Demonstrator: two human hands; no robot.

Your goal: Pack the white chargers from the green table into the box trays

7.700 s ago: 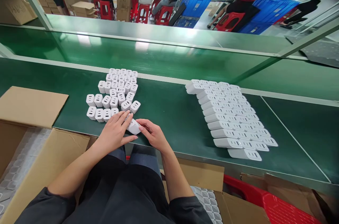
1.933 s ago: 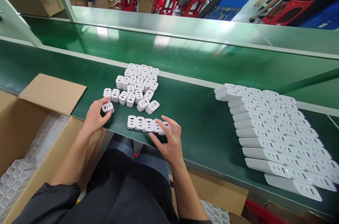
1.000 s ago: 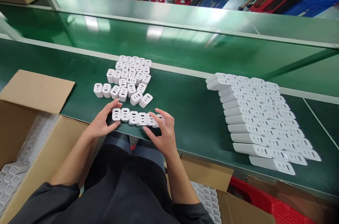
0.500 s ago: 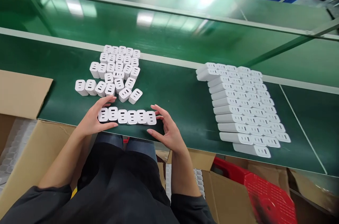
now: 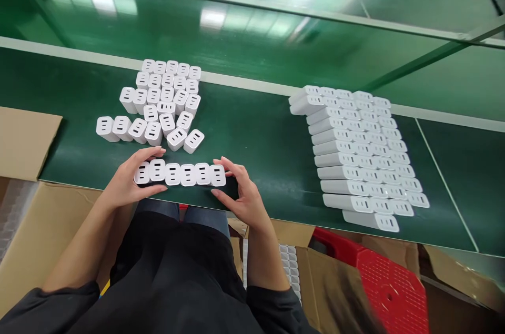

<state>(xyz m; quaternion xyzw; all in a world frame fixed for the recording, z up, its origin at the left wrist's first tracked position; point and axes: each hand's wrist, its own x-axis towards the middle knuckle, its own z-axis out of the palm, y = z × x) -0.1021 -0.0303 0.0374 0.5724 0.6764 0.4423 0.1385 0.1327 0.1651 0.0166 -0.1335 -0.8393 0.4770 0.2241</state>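
A short row of white chargers [image 5: 188, 175] stands on the green worktop near its front edge, slotted port faces up. My left hand [image 5: 136, 176] cups the row's left end, its fingers beyond the chargers and its thumb on the near side, spread apart. Around the right end curves my right hand [image 5: 236, 189], fingers and thumb apart, with a dark gap between palm and last charger. Whether its hidden fingers touch that charger, I cannot tell. Just beyond my left hand is a looser group of upright white chargers [image 5: 153, 96], some of them tilted.
At the right, a large block of white chargers [image 5: 355, 152] is packed in rows. Cardboard boxes [image 5: 51, 229] stand at the front edge, some holding chargers or trays. A red plastic stool [image 5: 390, 292] is at lower right. A green panel [image 5: 252, 34] rises behind the worktop.
The whole view has shifted slightly. My right hand has come in a little closer around the right end of the row. My left hand keeps its place at the left end.
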